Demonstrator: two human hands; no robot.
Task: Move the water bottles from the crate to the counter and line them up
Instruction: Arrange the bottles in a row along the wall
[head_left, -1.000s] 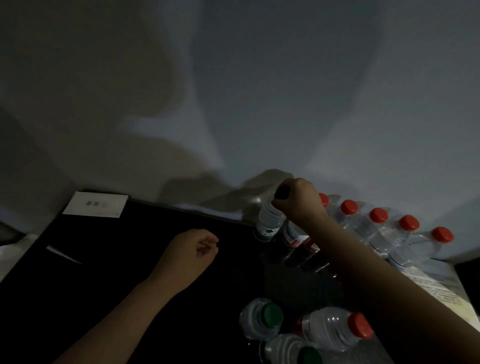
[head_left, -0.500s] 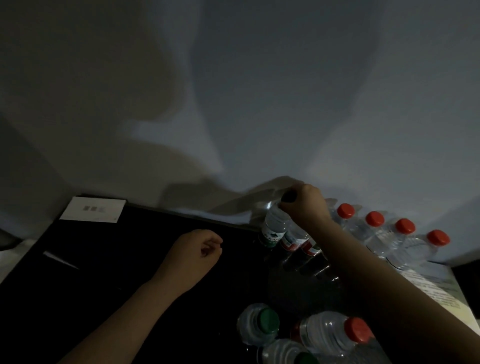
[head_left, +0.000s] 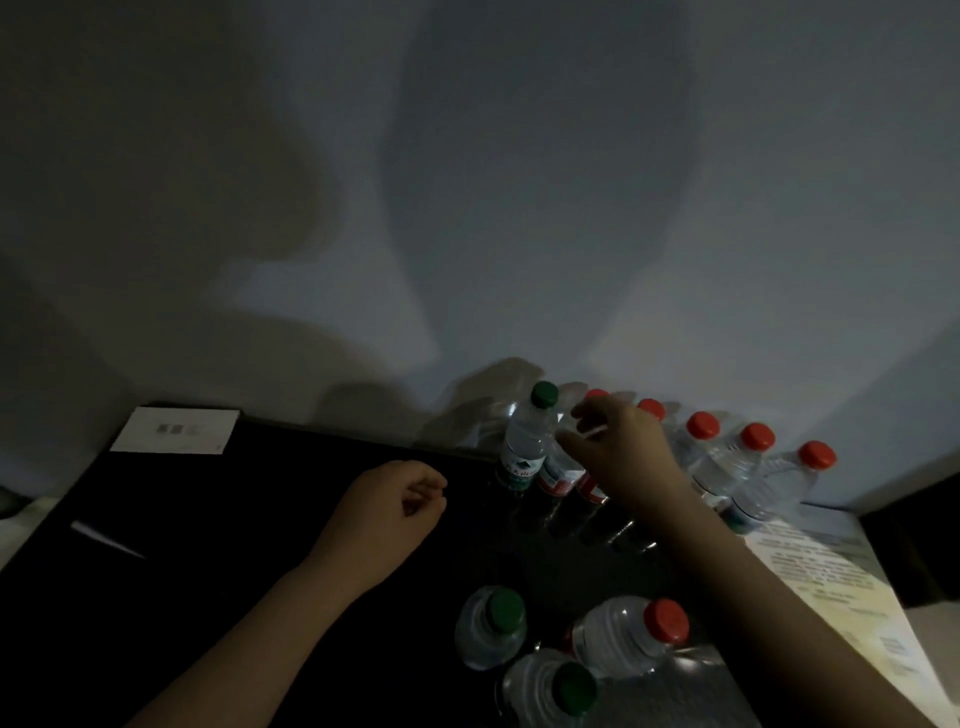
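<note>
Green-capped bottle (head_left: 525, 441) upright, right hand (head_left: 618, 447) just beside it, fingers spread, holding nothing

Free: we are finding bare black counter (head_left: 234, 519) left of the green-capped bottle (head_left: 525, 441), back to the white card (head_left: 174, 430) at the wall (head_left: 467, 208). Blocked: we are counting red-capped bottles (head_left: 702, 447) standing in a close row right of it, along the wall. Front edge: three near bottles (head_left: 491, 626) are crowding together; our right forearm (head_left: 727, 571) is crossing the dark gap between both groups.
</note>
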